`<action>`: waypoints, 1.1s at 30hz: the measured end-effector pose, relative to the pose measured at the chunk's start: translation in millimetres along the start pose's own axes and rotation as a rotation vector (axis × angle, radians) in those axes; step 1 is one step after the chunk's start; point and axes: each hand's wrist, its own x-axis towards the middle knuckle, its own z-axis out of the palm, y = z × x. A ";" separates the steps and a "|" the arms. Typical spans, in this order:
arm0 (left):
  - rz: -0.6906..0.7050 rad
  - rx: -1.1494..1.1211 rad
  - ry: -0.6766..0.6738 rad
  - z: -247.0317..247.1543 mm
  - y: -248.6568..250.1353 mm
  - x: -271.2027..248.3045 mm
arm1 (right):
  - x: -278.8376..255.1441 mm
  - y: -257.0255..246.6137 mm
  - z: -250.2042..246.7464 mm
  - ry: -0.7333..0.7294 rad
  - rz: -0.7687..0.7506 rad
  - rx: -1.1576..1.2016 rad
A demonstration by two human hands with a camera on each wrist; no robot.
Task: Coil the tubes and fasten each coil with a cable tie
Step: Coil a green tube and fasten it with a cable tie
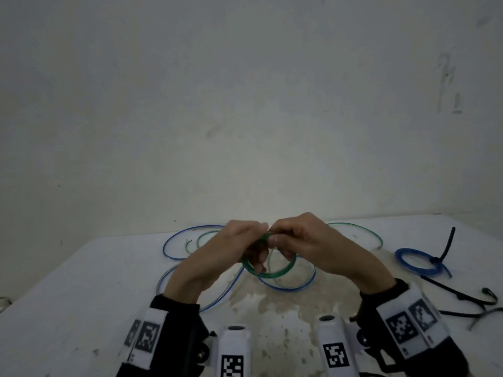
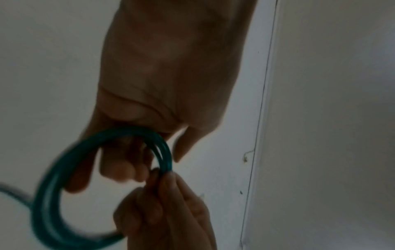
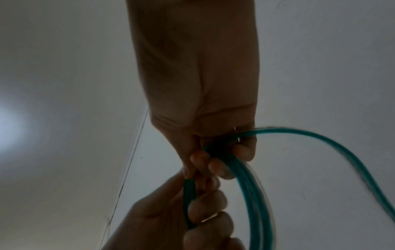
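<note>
A green tube coil (image 1: 268,273) of several loops hangs above the table between both hands. My left hand (image 1: 257,258) has its fingers curled through the coil and grips its left side. My right hand (image 1: 275,240) pinches the top of the coil beside the left thumb. In the left wrist view the green coil (image 2: 164,152) passes over the curled left fingers (image 2: 115,169). In the right wrist view the green coil (image 3: 248,186) runs under the right fingertips (image 3: 218,169), and a loose green length sweeps off to the right. A blue coil (image 1: 416,263) bound by a black cable tie (image 1: 446,246) lies at the right.
Loose blue tube (image 1: 174,240) loops over the white table (image 1: 81,295) behind and under the hands. Several black cable ties (image 1: 462,296) lie at the right edge. A stained patch marks the table's middle, and a bare wall stands behind.
</note>
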 end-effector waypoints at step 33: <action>0.052 -0.603 -0.006 2.5 17.2 -2.2 | 0.9 -12.4 0.5 0.256 -0.111 0.064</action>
